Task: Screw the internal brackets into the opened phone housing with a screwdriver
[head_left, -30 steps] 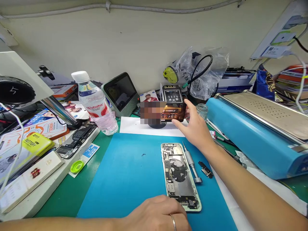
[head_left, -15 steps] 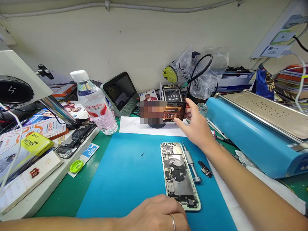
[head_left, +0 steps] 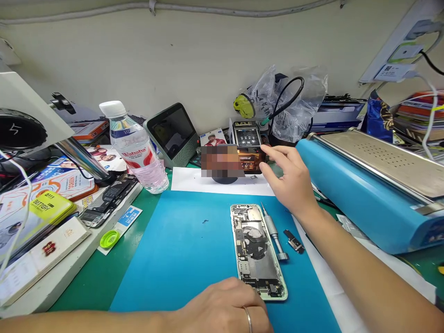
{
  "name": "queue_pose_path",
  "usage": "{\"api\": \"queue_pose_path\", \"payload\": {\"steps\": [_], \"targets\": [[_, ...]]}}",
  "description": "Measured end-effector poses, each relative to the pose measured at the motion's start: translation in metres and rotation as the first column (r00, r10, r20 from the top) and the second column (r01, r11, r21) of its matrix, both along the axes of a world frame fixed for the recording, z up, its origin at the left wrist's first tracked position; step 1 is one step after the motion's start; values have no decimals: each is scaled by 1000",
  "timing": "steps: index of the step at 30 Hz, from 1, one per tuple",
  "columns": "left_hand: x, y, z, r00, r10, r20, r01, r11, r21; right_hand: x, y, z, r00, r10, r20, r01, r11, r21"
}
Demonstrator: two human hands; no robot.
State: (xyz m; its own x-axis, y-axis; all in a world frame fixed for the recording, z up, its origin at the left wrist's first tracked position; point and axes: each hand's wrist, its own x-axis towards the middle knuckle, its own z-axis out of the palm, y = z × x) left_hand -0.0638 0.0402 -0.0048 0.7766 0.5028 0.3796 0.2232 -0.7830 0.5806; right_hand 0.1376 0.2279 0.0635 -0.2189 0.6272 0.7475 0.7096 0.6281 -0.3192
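An opened phone lies on the blue mat, with its circuit boards and metal plate exposed. Curled beside its lower end is my left hand, closed; its fingertips and anything in them are hidden. Above the mat, my right hand is open, thumb and fingers apart, by the right edge of a lit phone propped sideways on a round black base. Whether the fingertips touch that edge I cannot tell. A grey screwdriver lies right of the opened phone, and a small dark part lies beyond it.
A water bottle and a smart display stand at the back left. A blue machine with a metal top takes up the right. Boxes, another phone part and a green cap lie left.
My right hand has loosened from the propped phone's right edge, its fingers now straighter. That phone has swung slightly leftward. My left hand stays almost where it was.
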Motion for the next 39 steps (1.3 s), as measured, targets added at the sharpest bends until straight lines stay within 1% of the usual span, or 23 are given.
{"api": "queue_pose_path", "payload": {"steps": [2,5,8,13,16,19,23,28,32,36,39], "targets": [[-1,0,0,1000,0,0,0,1000,-1,1,1,0,1000,14,25,-15,999,46],[-2,0,0,1000,-1,-24,1,1000,0,2,2,-1,999,30,35,-32,998,58],[-1,0,1,998,-14,-62,14,1000,-2,1,2,0,999,24,35,-25,999,27],[1,1,2,1000,4,-13,-4,1000,-4,-1,0,1,999,9,36,-7,999,-44],[1,1,3,1000,-3,-24,3,1000,-1,-1,-1,2,999,11,31,-10,999,-46],[1,1,3,1000,2,1,-2,1000,22,1,-1,2,999,4,39,-3,999,-37],[1,1,2,1000,-16,-18,17,999,50,4,2,0,997,-7,79,12,997,-72],[-1,1,3,999,-21,-42,24,998,62,8,6,-4,987,27,161,-8,993,-118],[-1,1,3,997,-30,-69,33,999,42,9,8,-7,986,15,167,5,993,-122],[0,0,2,999,-18,-32,19,998,55,8,8,-7,985,-1,173,19,994,-104],[0,1,1,999,-21,-39,23,998,52,6,7,-7,986,-7,168,24,994,-105]]}}
